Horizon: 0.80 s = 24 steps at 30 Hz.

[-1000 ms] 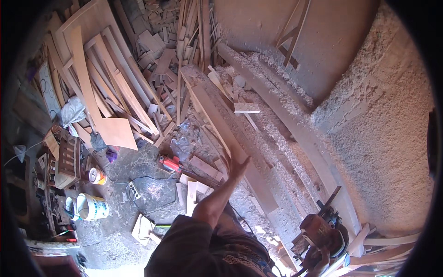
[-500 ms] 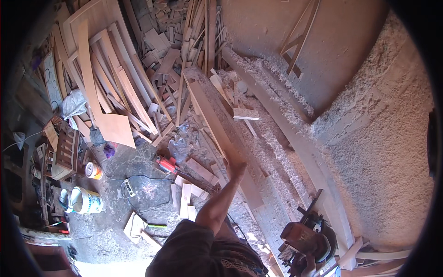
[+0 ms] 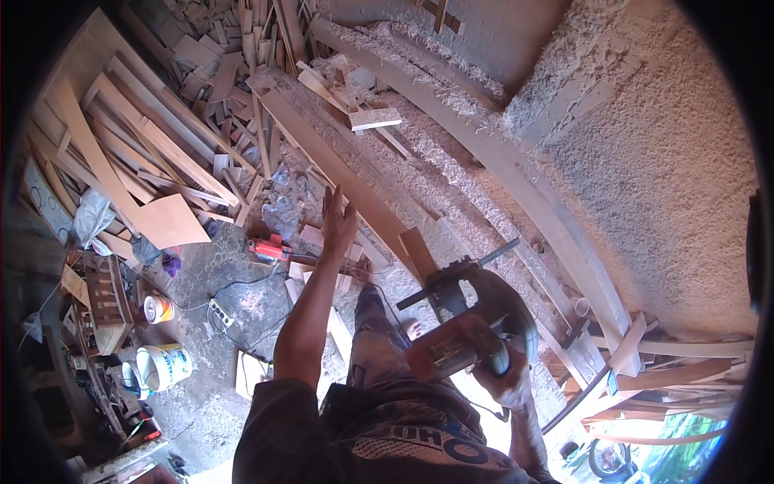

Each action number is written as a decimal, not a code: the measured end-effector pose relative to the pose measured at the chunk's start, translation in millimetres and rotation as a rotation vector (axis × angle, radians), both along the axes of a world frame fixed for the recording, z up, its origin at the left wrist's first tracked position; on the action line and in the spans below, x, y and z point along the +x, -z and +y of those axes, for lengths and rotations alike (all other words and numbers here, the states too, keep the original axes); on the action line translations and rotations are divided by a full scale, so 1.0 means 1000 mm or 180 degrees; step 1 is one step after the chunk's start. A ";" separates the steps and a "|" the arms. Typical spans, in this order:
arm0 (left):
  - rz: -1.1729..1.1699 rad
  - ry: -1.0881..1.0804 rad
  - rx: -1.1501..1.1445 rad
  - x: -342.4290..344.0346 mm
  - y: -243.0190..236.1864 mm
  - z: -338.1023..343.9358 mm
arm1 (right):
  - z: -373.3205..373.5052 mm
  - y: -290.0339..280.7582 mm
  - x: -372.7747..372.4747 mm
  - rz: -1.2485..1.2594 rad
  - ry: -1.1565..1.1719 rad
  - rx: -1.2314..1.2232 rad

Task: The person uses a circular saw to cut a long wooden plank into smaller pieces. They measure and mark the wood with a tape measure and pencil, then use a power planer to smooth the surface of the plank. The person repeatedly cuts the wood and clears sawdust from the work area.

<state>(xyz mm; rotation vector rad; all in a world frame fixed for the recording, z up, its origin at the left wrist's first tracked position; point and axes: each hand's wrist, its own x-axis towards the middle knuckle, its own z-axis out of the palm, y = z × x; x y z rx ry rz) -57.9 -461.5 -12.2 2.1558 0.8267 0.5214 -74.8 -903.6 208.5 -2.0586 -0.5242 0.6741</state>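
My right hand [image 3: 506, 379] grips the rear handle of a circular saw [image 3: 463, 323] with a dark motor housing and a rounded guard. The saw is at the near end of a long wooden board [image 3: 355, 189], where a short piece of wood [image 3: 417, 252] shows just ahead of its base. A thin bar sticks out from the saw's far side. My left hand [image 3: 339, 224] is by the board's left edge with its fingers stretched out. Whether it touches the board I cannot tell. The saw hides its own blade and the wood beneath.
Thick, shavings-covered beams [image 3: 516, 169] run along the right beside a sawdust heap [image 3: 637, 185]. Curved boards and offcuts [image 3: 153, 121] pile up at the far left. On the floor are a red power tool [image 3: 268, 248], a power strip [image 3: 219, 313], a cable and white buckets [image 3: 165, 365].
My left hand has come off the board's top to its left side, fingers straightened. The saw in my right hand has moved up and left to the board's near end. The view has shifted.
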 end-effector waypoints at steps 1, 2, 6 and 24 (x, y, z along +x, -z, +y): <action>-0.0061 0.0378 0.0421 -0.010 -0.010 0.003 | 0.005 0.005 -0.003 0.0171 -0.0028 0.0031; 0.0317 0.0731 0.0819 -0.018 -0.027 0.001 | 0.012 0.011 -0.004 0.0053 -0.0208 0.0222; 0.1539 0.1983 0.1998 -0.043 -0.085 -0.026 | 0.035 0.015 -0.004 0.0006 -0.0584 0.0068; 0.0987 0.2380 0.3398 -0.015 -0.004 -0.054 | 0.044 0.049 0.020 0.0032 -0.0746 -0.0198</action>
